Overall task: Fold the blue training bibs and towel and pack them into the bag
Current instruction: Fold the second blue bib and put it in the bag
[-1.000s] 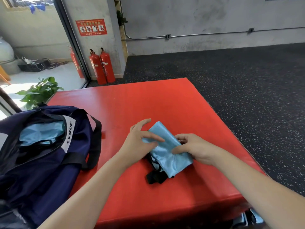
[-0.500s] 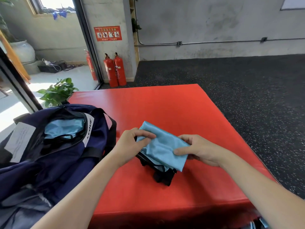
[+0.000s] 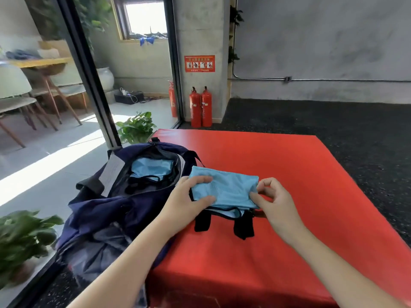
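Folded bib (image 3: pixel 224 188) beside bag (image 3: pixel 106 210) (mouth open)

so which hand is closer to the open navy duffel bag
Left. The left hand grips the folded light-blue mesh bib right beside the navy duffel bag; the right hand pinches its far end.

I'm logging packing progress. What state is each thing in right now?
bag: open, on the red mat's left edge.
bib in the bag: folded, packed.
bib in the hands: folded, held above the red mat, black straps hanging.
left hand: grips the bib's left end.
right hand: pinches its right edge.
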Demonstrator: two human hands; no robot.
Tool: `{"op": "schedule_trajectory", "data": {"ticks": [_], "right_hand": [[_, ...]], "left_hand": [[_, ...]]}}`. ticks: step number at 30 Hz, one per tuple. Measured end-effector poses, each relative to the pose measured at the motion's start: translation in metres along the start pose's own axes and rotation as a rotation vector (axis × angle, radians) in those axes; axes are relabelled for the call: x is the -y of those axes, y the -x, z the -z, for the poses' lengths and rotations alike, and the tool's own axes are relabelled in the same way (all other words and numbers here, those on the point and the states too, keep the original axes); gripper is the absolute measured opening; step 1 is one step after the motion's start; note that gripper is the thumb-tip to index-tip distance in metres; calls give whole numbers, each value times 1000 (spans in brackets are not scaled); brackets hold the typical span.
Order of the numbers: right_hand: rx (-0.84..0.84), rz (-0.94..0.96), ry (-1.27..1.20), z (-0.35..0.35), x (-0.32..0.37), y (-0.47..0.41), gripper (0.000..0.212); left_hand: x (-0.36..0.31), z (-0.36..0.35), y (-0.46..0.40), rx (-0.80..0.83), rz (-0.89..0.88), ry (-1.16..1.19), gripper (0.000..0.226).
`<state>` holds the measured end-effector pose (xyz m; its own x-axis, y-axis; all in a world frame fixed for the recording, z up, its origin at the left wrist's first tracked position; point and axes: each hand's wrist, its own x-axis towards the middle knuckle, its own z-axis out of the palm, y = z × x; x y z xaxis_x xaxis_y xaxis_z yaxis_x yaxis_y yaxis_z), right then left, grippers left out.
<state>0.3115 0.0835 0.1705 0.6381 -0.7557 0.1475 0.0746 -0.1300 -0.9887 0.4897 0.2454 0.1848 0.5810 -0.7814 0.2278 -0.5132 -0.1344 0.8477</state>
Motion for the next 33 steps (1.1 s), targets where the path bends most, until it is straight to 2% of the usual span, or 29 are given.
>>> {"op": "schedule_trajectory", "data": {"ticks": [6, 8, 12, 15, 19, 26, 30, 33], "right_hand": [[63, 99, 97, -66, 15, -13, 17], [116, 89, 131, -92, 21, -22, 23], [188, 103, 186, -146, 27, -48, 30], [201, 109, 193, -186, 27, -68, 32], [192, 94, 235, -221, 21, -98, 32], [168, -46, 190, -251, -8, -138, 33], [129, -59, 227, -272, -19, -150, 34], [125, -174, 318, -282, -34, -158, 32]], "left_hand": [[17, 43, 13, -203, 13, 21, 47], [28, 58, 14, -309, 18, 10, 49], [51, 98, 11, -587, 71, -57, 40], [66, 128, 0, -674, 139, -118, 33], [88, 155, -31, -596, 218, -186, 32], [120, 172, -91, -282, 253, -363, 32], [137, 176, -113, -225, 236, -404, 31], [146, 175, -119, -224, 215, -399, 35]]}}
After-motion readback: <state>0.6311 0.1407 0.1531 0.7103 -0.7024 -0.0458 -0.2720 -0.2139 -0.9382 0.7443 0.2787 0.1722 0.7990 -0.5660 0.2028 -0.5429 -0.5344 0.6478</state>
